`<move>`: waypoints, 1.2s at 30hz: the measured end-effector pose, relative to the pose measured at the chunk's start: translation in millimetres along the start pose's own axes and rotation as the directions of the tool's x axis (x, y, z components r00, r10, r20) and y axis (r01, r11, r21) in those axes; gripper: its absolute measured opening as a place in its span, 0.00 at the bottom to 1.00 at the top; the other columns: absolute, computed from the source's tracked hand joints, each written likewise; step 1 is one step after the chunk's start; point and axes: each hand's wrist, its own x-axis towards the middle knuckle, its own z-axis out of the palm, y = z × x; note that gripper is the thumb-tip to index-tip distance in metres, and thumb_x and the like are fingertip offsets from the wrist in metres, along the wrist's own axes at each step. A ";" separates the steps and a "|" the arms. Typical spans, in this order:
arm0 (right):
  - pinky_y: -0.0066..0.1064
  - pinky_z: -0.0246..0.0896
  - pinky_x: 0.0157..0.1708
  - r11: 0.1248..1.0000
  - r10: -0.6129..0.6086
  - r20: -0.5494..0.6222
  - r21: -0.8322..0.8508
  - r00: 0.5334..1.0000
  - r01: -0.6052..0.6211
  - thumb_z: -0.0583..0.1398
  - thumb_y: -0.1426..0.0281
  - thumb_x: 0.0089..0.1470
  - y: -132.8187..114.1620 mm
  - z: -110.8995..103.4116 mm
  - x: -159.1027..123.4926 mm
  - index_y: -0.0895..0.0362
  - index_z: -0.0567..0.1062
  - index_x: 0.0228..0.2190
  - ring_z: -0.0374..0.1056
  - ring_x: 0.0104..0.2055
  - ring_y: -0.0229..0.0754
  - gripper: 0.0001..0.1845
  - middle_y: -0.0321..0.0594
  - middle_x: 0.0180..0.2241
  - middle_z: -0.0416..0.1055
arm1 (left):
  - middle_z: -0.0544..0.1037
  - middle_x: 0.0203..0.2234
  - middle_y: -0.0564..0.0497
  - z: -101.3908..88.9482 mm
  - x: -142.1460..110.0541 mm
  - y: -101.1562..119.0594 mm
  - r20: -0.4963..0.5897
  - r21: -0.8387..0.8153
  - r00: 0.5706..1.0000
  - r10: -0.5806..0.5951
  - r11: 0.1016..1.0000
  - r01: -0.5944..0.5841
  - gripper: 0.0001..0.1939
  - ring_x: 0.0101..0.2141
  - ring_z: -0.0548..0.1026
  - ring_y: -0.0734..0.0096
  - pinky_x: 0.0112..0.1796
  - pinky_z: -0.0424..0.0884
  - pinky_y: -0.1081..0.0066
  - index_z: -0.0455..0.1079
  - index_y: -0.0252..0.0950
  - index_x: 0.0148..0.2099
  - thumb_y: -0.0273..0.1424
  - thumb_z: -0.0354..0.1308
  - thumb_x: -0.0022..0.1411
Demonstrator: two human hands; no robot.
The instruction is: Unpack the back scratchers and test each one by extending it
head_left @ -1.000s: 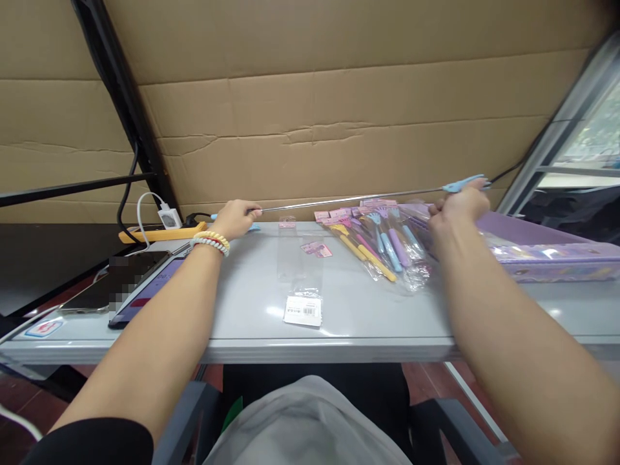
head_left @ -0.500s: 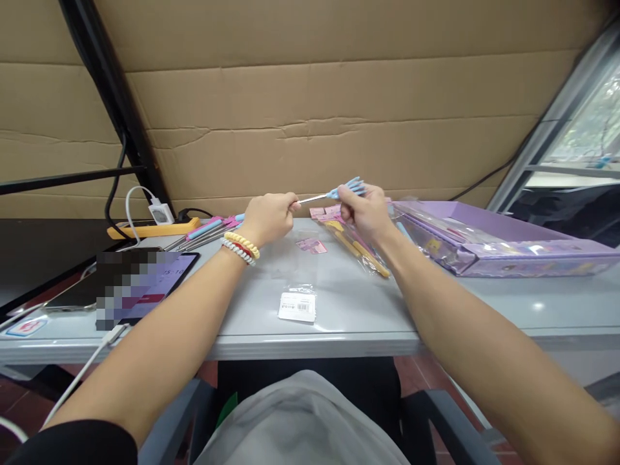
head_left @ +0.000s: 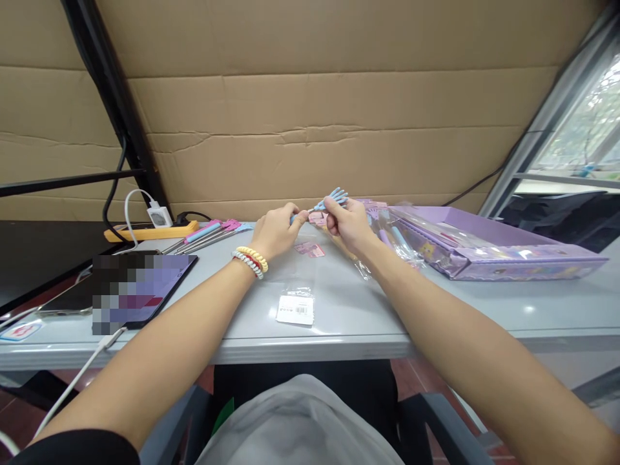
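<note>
Both hands meet over the far middle of the grey table. My left hand, with bead bracelets on the wrist, is closed on the handle end of a blue telescopic back scratcher. My right hand pinches the same scratcher just below its blue claw head, which sticks up above the fingers. The metal rod is pushed in short between the two hands. An empty clear plastic sleeve with a white barcode label lies flat on the table in front of me.
Packaged scratchers in clear bags lie right of my hands, beside an open purple box. More scratchers lie at the left, near a yellow power strip with a white charger. A tablet sits at front left. Cardboard wall behind.
The scratcher's rod was stretched out long between my hands a second ago. My hands have come together and the rod has collapsed to a short length.
</note>
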 end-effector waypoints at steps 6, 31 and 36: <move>0.22 0.44 0.10 0.989 0.063 0.012 0.133 0.998 -0.064 0.65 0.52 0.39 -5.0 -0.4 -1.7 0.57 0.64 0.20 0.52 0.12 0.28 0.23 0.29 0.13 0.59 | 0.76 0.29 0.46 1.1 -4.5 14.8 0.048 0.029 0.999 0.013 0.999 -0.015 0.22 0.32 0.73 0.62 0.28 0.59 0.69 0.66 0.38 0.36 0.46 0.37 0.65; 0.19 0.45 0.11 0.963 0.094 -0.043 0.258 0.995 -0.080 0.69 0.60 0.36 -7.8 9.3 -1.1 0.59 0.64 0.18 0.54 0.15 0.26 0.21 0.31 0.14 0.61 | 0.73 0.24 0.48 1.0 -0.3 24.0 0.091 -0.120 0.992 0.084 0.990 -0.073 0.21 0.27 0.71 0.65 0.27 0.57 0.70 0.64 0.37 0.36 0.44 0.37 0.65; 0.19 0.42 0.09 0.947 0.163 -0.178 0.304 0.970 -0.104 0.67 0.60 0.40 -20.9 -4.8 5.2 0.57 0.61 0.19 0.50 0.11 0.25 0.21 0.27 0.12 0.57 | 0.73 0.25 0.48 0.8 -2.3 20.4 0.129 -0.150 0.988 0.086 0.987 -0.066 0.20 0.27 0.70 0.67 0.27 0.57 0.71 0.65 0.37 0.37 0.44 0.37 0.65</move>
